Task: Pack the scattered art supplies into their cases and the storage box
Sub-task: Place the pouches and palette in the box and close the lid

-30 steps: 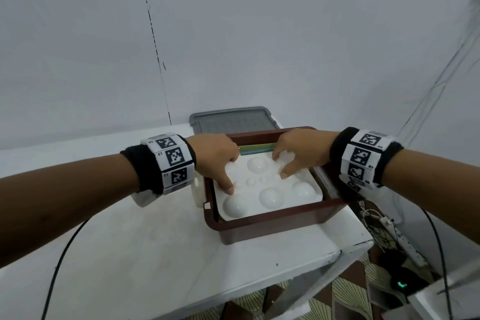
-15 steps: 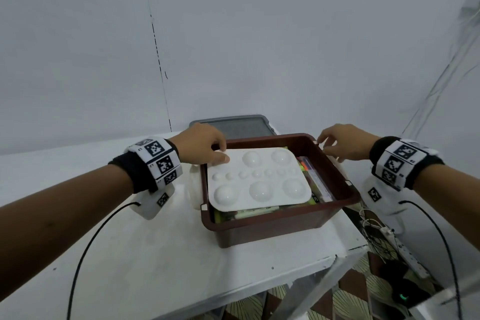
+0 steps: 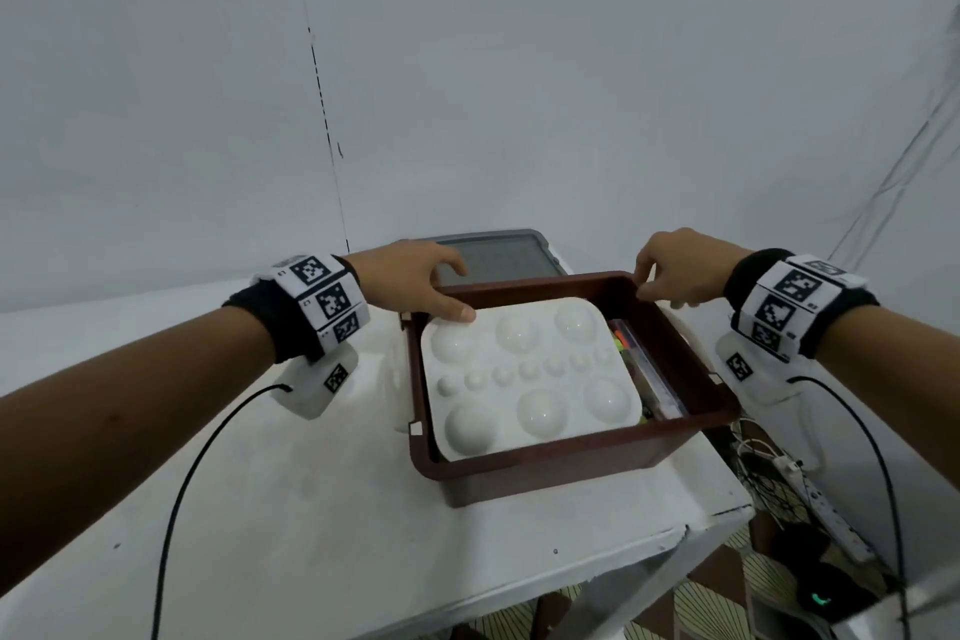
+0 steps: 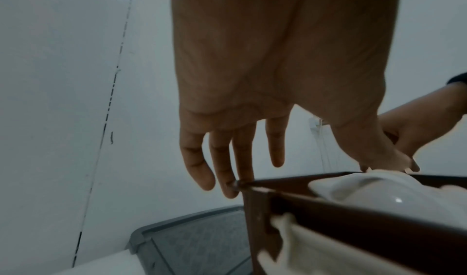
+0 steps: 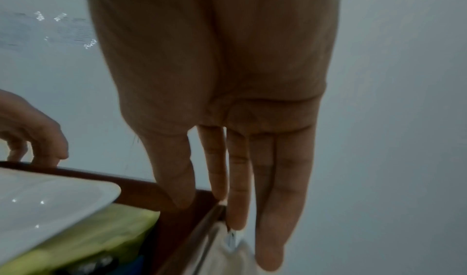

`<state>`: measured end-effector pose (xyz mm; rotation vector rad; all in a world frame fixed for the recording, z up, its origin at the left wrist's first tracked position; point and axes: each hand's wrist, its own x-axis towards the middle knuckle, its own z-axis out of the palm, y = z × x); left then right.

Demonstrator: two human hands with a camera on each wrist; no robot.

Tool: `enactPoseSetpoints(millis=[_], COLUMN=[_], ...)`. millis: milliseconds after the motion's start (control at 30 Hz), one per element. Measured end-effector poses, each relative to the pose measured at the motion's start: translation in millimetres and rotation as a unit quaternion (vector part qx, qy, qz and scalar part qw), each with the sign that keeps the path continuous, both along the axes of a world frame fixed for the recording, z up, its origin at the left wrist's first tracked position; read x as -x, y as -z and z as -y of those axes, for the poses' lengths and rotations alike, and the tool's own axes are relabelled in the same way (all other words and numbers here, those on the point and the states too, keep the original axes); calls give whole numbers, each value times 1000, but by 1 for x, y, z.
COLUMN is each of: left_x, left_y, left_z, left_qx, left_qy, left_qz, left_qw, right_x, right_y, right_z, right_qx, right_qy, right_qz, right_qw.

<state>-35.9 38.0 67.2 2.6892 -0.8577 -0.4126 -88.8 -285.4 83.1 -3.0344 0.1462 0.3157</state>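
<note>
A brown storage box (image 3: 571,452) stands on the white table (image 3: 311,509). A white paint palette (image 3: 524,379) lies domes-up on the supplies inside it. My left hand (image 3: 452,291) is at the box's far left corner. Its thumb rests on the palette's corner and its straight fingers (image 4: 242,159) touch the rim. My right hand (image 3: 660,281) is at the far right corner. Its thumb is inside the wall and its straight fingers (image 5: 278,179) hang outside. A green case (image 5: 101,233) shows under the palette (image 5: 45,199). A clear case of markers (image 3: 639,369) lies along the box's right side.
The grey box lid (image 3: 498,260) lies flat on the table just behind the box, against the wall. The table's right edge runs close beside the box. A power strip (image 3: 826,499) and cables lie on the floor there.
Both hands lifted off the palette and moved out to the box's far corners. The palette now lies flat in the box.
</note>
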Motion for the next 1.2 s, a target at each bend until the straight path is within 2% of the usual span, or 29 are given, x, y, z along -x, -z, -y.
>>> enactPoseSetpoints(millis=[167, 333, 500, 700, 867, 1000, 1200], left_x=[-44, -106, -152, -169, -170, -167, -163], left_y=[-7, 12, 44, 78, 91, 101, 99], left_z=[-6, -18, -24, -20, -17, -18, -11], left_qx=[6, 26, 65, 96, 71, 17, 16], left_qy=[-36, -123, -203, -318, -316, -303, -297], left_qz=[3, -9, -66, -131, -155, -116, -90], left_qw=[999, 992, 975, 934, 933, 946, 951], right_x=[-46, -114, -183, -228, -241, -240, -235], right_y=[-22, -21, 7, 50, 81, 91, 99], right_z=[-15, -16, -11, -17, -19, -24, -15], right_qx=[-15, -3, 11, 20, 18, 23, -9], right_qy=[-26, -62, -62, -49, -20, -11, 21], right_qz=[28, 29, -13, -103, -151, -132, -112], right_qw=[999, 998, 998, 993, 988, 991, 993])
